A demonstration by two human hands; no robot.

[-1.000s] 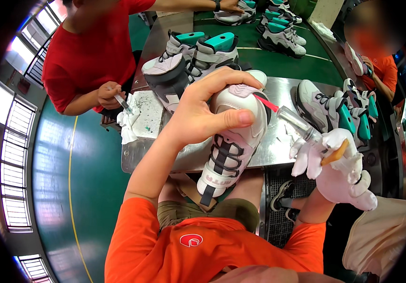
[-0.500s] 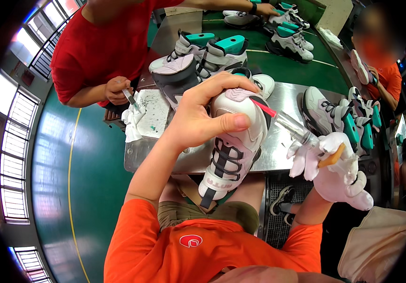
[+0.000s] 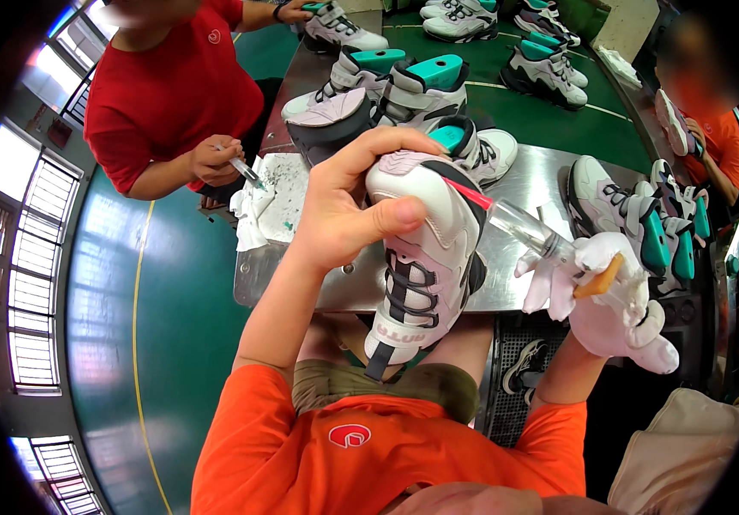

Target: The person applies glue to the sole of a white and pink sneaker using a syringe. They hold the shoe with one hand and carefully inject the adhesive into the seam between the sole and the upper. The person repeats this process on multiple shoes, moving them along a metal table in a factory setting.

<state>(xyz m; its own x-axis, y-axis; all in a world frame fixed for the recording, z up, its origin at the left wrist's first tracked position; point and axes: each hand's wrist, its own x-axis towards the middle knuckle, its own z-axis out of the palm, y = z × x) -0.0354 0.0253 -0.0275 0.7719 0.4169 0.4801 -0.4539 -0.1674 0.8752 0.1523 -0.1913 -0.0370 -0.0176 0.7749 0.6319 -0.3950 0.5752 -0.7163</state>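
My bare left hand (image 3: 352,202) grips the toe of a white and pale pink sneaker (image 3: 434,215), thumb on the upper and fingers over the sole side. The sneaker hangs toe up above my lap, its black laces facing me and its heel loop at the bottom. My right hand (image 3: 614,300), in a white glove, is closed round a clear syringe (image 3: 528,230) with a red tip. That tip touches the sneaker near the edge between upper and sole. A tan piece (image 3: 599,279) shows among the gloved fingers.
A metal table (image 3: 343,287) lies ahead, holding several sneakers (image 3: 421,94) with green inserts and a stained white pad (image 3: 288,193). More sneakers (image 3: 614,210) stand on the right. At left a person in red (image 3: 172,94) holds a syringe; another in orange (image 3: 712,142) holds a shoe. Green conveyor (image 3: 464,64) beyond.
The red tip has slid slightly along the sneaker's edge. At the far left, the other person's arm has drawn back leftward with a sneaker. My view has shifted a little.
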